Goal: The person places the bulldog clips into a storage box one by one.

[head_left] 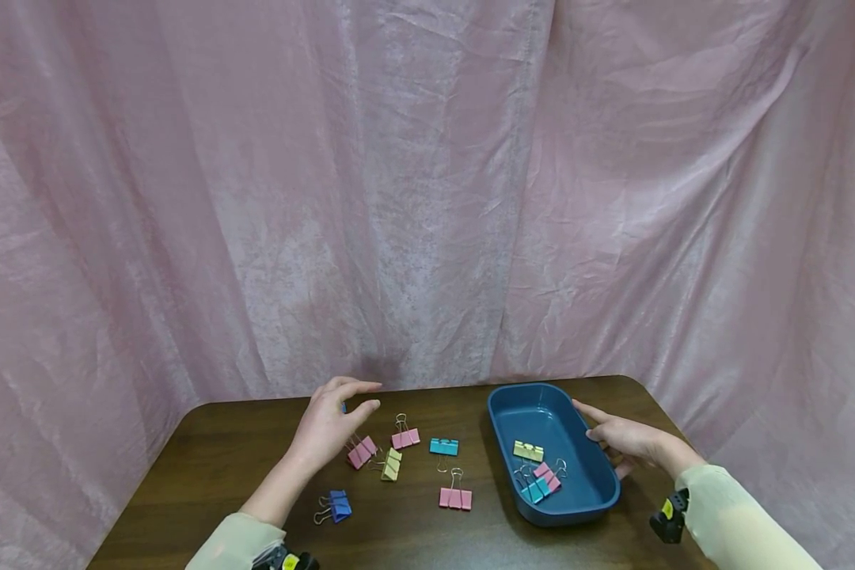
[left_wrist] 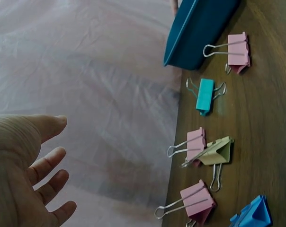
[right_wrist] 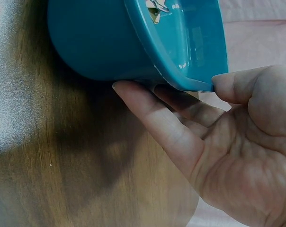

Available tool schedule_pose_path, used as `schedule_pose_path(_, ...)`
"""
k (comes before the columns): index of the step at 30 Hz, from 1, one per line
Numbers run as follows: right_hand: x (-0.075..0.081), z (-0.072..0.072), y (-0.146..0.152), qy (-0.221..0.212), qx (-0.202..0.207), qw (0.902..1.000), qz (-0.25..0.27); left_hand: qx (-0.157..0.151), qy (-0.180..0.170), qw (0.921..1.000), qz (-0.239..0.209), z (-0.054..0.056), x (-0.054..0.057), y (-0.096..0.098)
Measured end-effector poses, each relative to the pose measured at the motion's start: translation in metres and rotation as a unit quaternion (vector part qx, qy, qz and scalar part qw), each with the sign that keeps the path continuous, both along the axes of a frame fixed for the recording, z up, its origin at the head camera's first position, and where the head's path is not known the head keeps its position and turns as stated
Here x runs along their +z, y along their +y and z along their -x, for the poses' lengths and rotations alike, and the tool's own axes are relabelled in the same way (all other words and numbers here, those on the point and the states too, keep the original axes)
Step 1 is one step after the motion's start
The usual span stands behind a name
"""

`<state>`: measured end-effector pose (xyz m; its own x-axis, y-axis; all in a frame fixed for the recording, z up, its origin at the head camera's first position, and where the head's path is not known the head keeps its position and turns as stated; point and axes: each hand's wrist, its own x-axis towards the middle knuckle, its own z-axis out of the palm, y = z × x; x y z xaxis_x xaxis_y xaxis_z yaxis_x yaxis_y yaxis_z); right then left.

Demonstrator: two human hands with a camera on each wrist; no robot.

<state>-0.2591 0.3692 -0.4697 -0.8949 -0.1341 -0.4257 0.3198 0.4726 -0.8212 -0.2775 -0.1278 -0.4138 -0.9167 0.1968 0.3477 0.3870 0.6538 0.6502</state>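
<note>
My left hand [head_left: 330, 427] hangs over the table's left part, fingers apart and loosely bent, holding nothing. Around it lie binder clips: a pink clip [head_left: 362, 452], a yellow clip [head_left: 392, 465], another pink clip [head_left: 404, 438] and a blue clip [head_left: 338, 505]. Something blue is mostly hidden behind this hand. On the right, my right hand [head_left: 630, 443] holds the side of a blue tray [head_left: 500, 443], thumb at the rim and fingers against the outer wall. Inside the tray are a yellow clip [head_left: 528, 451], a pink clip [head_left: 547, 476] and a teal clip [head_left: 536, 491].
Between the left hand and the tray lie a teal clip [head_left: 444, 447] and a pink clip [head_left: 455, 498]. All stand on a dark wooden table [head_left: 221, 467]. A pink curtain [head_left: 370, 198] hangs along its far edge.
</note>
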Motion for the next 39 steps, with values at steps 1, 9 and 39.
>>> schedule_pose_path(1,0.000,0.000,0.000,0.000,0.001,1.0000,0.000,0.000,0.001,1.0000,0.001,0.000,0.000,-0.001)
schedule_pose_path(9,0.000,-0.001,0.001,-0.001,0.003,1.0000,0.006,0.003,0.014,0.9999,-0.003,0.003,0.000,-0.014)
schedule_pose_path(39,-0.001,0.003,0.001,-0.005,-0.005,1.0000,-0.006,0.027,-0.020,0.9993,0.017,0.015,-0.013,-0.044)
